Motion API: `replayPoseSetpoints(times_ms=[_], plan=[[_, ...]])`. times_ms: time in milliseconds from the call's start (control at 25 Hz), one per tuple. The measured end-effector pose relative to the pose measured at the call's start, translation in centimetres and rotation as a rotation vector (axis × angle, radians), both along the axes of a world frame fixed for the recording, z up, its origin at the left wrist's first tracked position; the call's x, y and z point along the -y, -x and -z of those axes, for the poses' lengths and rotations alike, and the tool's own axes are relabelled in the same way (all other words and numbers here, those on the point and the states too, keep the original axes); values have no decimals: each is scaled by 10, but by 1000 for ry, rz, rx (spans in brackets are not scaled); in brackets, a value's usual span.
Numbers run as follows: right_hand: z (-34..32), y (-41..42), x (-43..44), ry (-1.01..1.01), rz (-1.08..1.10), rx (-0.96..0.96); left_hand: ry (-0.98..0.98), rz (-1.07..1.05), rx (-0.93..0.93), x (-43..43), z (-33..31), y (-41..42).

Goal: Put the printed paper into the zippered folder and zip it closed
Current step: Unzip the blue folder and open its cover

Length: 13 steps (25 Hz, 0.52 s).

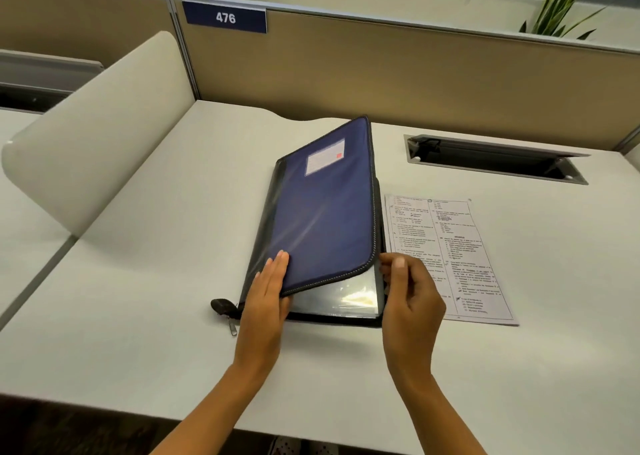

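Observation:
A dark blue zippered folder (322, 212) lies on the white desk (156, 264), unzipped, its front cover lifted at the right edge so shiny clear sleeves (339, 298) show inside. My left hand (268, 291) grips the cover's near edge, fingers flat on top. My right hand (408, 288) holds the cover's near right corner, thumb up. The printed paper (460, 246) lies flat on the desk just right of the folder, partly behind my right hand. The zip pull (232, 328) hangs at the folder's near left corner.
A recessed cable tray (495, 158) is set in the desk behind the paper. Beige partition panels (381, 70) with a "476" sign (225, 18) close the back; a curved white divider (100, 125) stands at the left. The desk's front edge is near my forearms.

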State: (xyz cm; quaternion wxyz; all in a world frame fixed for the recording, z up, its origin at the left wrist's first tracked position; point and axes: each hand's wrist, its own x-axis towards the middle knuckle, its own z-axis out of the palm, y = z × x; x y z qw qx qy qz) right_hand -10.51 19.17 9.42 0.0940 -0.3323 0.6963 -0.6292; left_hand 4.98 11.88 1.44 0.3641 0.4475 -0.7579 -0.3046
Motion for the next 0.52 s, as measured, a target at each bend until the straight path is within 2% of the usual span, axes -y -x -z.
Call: replayPoseSetpoints(times_ms=[120,200,320,440,520], plan=[[10,-1,10,1,-56,-86,-90,-89,-271,2,-9,-6],[25,-2,16,-38,-106,-145,-106,-263,-308,7,-11,-13],[55,-4,21,-189,-214,-175,-228,-504,-408,15,-15,-23],[85,-4,23,-375,-373,-223,-384,-621,-521,23,-17,-34],[100,-4,22,-463,-446,-340,-474,-671,-582,28,-16,-42]])
